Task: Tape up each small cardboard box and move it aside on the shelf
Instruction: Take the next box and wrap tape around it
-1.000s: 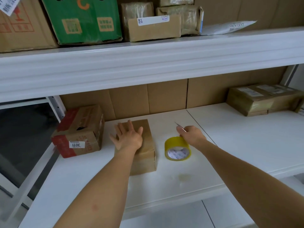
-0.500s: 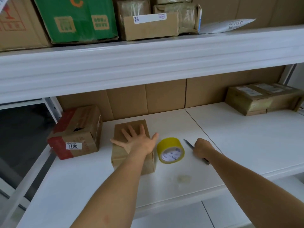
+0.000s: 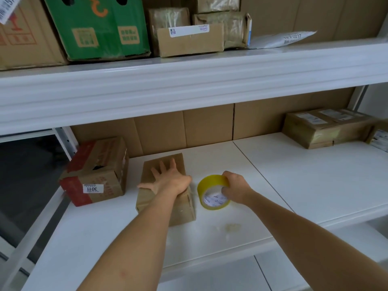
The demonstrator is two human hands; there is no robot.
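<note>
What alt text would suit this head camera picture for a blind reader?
A person's left hand presses flat on a small cardboard box on a white shelf, while the right hand grips a yellow tape roll beside it.

Matt brown cardboard box [image 3: 180,208], its end glossy with clear tape; shiny yellow plastic tape roll [image 3: 210,183]; smooth white shelf [image 3: 304,171].

Shelf [image 3: 294,175]: bare stretch right of tape roll [image 3: 212,193]; red-taped box [image 3: 98,171] blocks left; taped parcels [image 3: 323,128] occupy far right corner.
</note>
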